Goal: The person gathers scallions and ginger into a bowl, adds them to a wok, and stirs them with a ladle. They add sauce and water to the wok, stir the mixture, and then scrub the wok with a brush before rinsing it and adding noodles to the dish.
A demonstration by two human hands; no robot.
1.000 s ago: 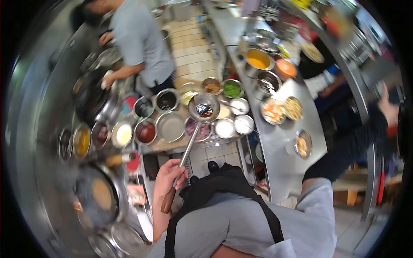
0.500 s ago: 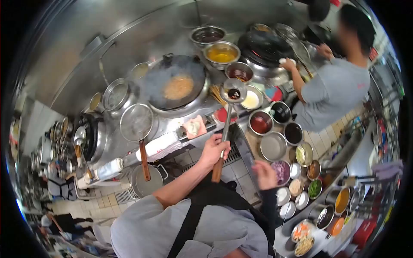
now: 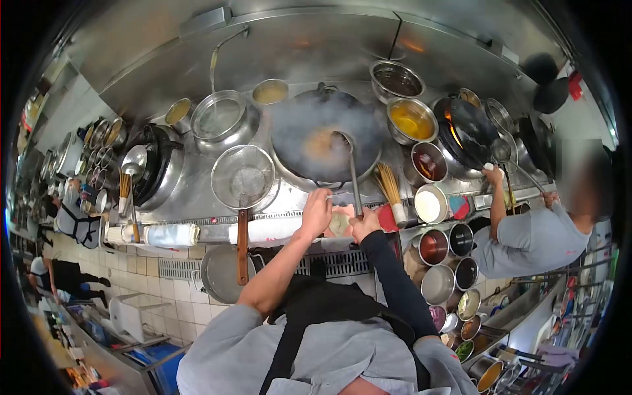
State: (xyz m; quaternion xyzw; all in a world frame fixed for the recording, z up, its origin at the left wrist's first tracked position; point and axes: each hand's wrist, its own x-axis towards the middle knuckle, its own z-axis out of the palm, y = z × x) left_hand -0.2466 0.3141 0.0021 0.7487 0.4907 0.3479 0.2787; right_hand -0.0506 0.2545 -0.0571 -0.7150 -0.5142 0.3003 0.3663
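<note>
A metal ladle [image 3: 356,184] dips its bowl into the smoking wok [image 3: 361,158], where brownish food [image 3: 318,145] lies. My right hand [image 3: 365,226] is wrapped round the ladle's handle, low down near the grip. At the wok's near side is my left hand [image 3: 317,212], apart from the ladle, its fingers reaching forward with the tips right at the near loop handle. Between my hands a pale crumpled cloth [image 3: 339,224] rests on a pink pad on the stove ledge. Smoke partly hides the wok's inside.
Left of the wok lies a wire strainer [image 3: 243,176] with a wooden handle. A bamboo brush [image 3: 390,186], a bowl of yellow liquid [image 3: 413,120] and several ingredient pots [image 3: 437,283] stand to the right. A co-worker [image 3: 540,230] works at the wok there.
The ladle has passed from my left hand to my right, and its bowl has gone from above the sauce bowls into the wok. My left hand has moved to the wok's near edge.
</note>
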